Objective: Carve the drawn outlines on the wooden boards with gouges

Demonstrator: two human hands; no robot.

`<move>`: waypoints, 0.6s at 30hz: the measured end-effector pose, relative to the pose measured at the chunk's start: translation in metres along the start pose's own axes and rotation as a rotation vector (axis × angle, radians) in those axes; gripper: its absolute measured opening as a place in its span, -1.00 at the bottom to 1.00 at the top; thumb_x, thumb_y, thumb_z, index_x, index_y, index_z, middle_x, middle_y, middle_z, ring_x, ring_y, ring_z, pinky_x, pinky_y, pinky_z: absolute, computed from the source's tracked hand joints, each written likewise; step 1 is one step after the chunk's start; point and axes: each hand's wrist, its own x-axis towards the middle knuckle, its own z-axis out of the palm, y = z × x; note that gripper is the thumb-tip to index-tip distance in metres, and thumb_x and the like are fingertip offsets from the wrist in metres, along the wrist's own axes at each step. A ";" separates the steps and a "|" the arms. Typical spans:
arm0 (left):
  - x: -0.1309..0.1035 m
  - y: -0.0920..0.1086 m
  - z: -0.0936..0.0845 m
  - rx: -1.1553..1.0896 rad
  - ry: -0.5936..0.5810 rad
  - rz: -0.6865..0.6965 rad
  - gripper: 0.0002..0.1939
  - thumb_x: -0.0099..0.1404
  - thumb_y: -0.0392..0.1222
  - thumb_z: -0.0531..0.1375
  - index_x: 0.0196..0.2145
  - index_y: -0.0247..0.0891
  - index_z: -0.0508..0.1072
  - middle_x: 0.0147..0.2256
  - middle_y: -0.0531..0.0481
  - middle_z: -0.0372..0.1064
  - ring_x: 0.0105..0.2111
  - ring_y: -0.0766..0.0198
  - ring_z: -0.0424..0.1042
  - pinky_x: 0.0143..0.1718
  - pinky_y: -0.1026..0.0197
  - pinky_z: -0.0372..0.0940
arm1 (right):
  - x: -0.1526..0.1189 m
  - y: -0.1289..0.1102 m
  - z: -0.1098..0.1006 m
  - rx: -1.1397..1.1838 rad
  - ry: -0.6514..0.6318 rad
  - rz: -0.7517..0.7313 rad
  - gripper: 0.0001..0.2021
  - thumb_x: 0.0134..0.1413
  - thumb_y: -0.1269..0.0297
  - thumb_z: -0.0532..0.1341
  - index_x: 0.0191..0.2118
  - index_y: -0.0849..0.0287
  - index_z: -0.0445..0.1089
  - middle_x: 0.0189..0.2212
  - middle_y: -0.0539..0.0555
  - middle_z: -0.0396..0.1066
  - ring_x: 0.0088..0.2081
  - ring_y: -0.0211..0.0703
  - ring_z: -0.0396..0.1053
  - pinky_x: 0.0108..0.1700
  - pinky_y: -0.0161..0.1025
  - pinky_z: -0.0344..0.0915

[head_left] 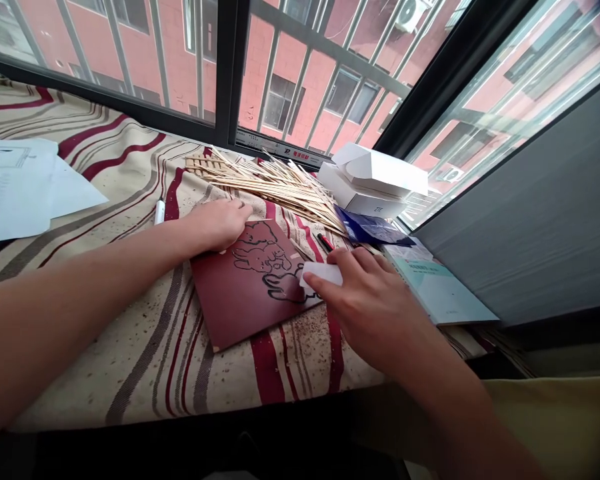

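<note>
A reddish-brown board [225, 300] lies at an angle on the striped cloth, with black outline drawings of cartoon animals on its right half. My left hand [220, 223] is at the board's far left corner, fingers bent and closed over its edge. A small white pad [325, 273] is pinched between the thumb and fingers of my right hand [363, 287]. The pad's lower edge touches or hovers just over the drawing near the board's right edge; I cannot tell which. Whether it is an eraser or a folded tissue is not clear.
Behind the board lies a pile of thin wooden sticks [280, 183] beside a white box [375, 180]. A red-and-black pen [325, 243], a pale green book [440, 287], a white marker [160, 211] and papers [15, 193] lie around. Brown crumbs dot the striped cloth [150, 333].
</note>
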 end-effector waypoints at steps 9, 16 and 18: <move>-0.001 0.000 -0.001 0.014 -0.019 -0.007 -0.58 0.30 -0.37 0.08 0.11 -0.32 0.36 0.08 -0.32 0.41 0.10 -0.10 0.42 0.04 -0.02 0.35 | 0.002 0.000 -0.006 -0.007 -0.010 -0.005 -0.63 0.23 0.46 0.14 0.05 0.10 0.57 -0.09 0.29 0.40 -0.12 0.18 0.35 -0.09 0.09 0.35; -0.003 0.003 -0.005 0.006 -0.027 0.001 -0.55 0.29 -0.40 0.07 0.13 -0.36 0.35 0.10 -0.34 0.38 0.11 -0.11 0.41 0.08 -0.05 0.35 | 0.005 -0.001 0.002 -0.029 0.027 0.049 -0.61 0.23 0.52 0.13 0.08 0.17 0.56 -0.07 0.33 0.40 -0.10 0.16 0.35 -0.08 0.05 0.39; -0.003 0.003 -0.005 0.001 -0.031 0.000 -0.54 0.28 -0.40 0.08 0.14 -0.35 0.35 0.10 -0.35 0.38 0.11 -0.12 0.41 0.08 -0.05 0.35 | 0.004 -0.003 0.001 -0.138 0.111 0.140 -0.58 0.25 0.52 0.10 0.13 0.22 0.54 -0.07 0.38 0.39 -0.11 0.20 0.34 -0.13 0.07 0.38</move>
